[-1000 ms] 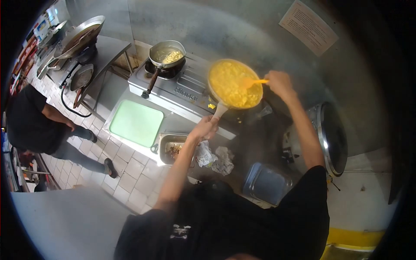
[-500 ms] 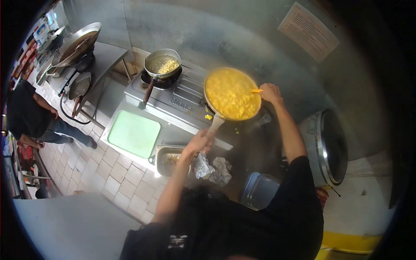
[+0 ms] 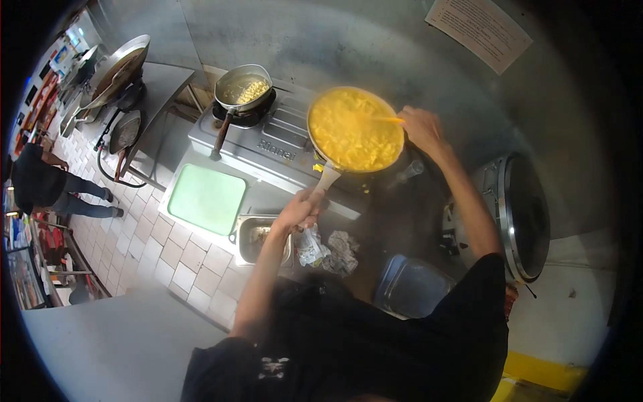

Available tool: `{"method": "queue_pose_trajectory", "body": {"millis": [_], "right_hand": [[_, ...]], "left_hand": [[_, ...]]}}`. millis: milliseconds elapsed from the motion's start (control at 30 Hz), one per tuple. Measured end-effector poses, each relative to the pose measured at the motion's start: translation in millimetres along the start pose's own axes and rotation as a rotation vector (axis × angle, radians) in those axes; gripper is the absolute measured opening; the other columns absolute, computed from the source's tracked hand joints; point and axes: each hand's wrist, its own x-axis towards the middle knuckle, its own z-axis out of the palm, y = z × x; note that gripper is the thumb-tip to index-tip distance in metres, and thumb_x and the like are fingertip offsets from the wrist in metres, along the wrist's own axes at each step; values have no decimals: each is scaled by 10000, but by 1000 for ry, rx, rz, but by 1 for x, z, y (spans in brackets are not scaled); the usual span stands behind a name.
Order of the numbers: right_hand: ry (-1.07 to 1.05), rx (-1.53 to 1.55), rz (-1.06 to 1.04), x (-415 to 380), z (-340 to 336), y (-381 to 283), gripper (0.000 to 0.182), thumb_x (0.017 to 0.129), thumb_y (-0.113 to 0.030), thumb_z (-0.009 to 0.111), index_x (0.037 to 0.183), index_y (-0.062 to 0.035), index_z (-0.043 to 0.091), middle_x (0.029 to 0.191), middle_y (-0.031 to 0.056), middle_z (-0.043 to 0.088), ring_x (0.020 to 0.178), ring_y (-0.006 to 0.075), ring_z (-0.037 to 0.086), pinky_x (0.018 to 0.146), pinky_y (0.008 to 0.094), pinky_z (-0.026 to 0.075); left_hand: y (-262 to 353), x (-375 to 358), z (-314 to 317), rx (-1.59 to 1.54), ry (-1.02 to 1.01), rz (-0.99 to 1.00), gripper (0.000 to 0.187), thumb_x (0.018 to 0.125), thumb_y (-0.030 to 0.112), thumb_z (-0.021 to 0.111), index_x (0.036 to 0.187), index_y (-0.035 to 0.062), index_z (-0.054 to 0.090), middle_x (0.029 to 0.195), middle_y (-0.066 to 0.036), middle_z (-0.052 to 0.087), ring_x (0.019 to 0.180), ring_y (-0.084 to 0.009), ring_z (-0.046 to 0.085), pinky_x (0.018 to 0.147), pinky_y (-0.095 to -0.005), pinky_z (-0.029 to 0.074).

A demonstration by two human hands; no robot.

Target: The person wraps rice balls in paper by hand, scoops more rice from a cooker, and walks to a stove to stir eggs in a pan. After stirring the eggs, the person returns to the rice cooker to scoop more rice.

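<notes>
A large round pan (image 3: 355, 130) full of yellow food in sauce sits over the right side of the stove. My left hand (image 3: 301, 209) is wrapped round the pan's pale handle (image 3: 327, 179). At the pan's right rim, my right hand (image 3: 420, 127) grips an orange-yellow utensil (image 3: 388, 119), whose far end reaches into the yellow food. Some yellow bits lie beside the handle's base. On the left burner stands a smaller saucepan (image 3: 242, 89) with pale yellow pieces in it and a dark handle pointing toward me.
A green tray (image 3: 206, 199) and a metal container (image 3: 253, 242) are left of my left arm. Crumpled cloths (image 3: 341, 253) and a clear plastic box (image 3: 415, 287) lie nearer me. A large lidded pot (image 3: 526, 218) stands right. Another person (image 3: 40, 179) is at far left, beyond a side table with woks.
My right hand has moved a little up, and more of the utensil shows across the food. The other person has stepped farther away. The whole view has shifted slightly.
</notes>
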Motion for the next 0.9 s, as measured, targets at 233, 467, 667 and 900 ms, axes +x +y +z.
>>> {"method": "queue_pose_trajectory", "body": {"millis": [233, 467, 667, 900], "right_hand": [[23, -44, -51, -29, -35, -30, 168, 825, -64, 551, 957, -112, 643, 939, 59, 604, 853, 283, 615, 707, 425, 503], [-13, -109, -20, -28, -61, -29, 323, 818, -52, 527, 1090, -145, 674, 936, 66, 590, 914, 278, 589, 746, 401, 495], [-154, -255, -51, -8, -95, -38, 307, 774, -61, 584, 1058, -139, 670, 935, 85, 629, 862, 325, 616, 725, 417, 509], [-450, 101, 105, 8, -129, -71, 174, 879, -178, 599, 1026, -96, 645, 885, 128, 671, 860, 344, 622, 732, 448, 460]], "left_hand": [[-3, 2, -2, -68, -40, 24, 324, 1009, 290, 478, 1240, 64, 458, 615, 16, 412, 353, -50, 328, 296, -222, 256], [-10, 9, -6, -77, -95, 46, 273, 1007, 268, 481, 1194, 69, 465, 621, 10, 417, 376, -61, 323, 328, -226, 275], [-6, 5, -3, -194, -126, 47, 224, 1009, 277, 475, 1111, 78, 469, 637, 2, 430, 394, -69, 340, 343, -237, 286], [-9, 7, -5, -244, -193, 65, 185, 1001, 270, 483, 1061, 97, 454, 643, 9, 430, 406, -53, 349, 344, -220, 285]]}}
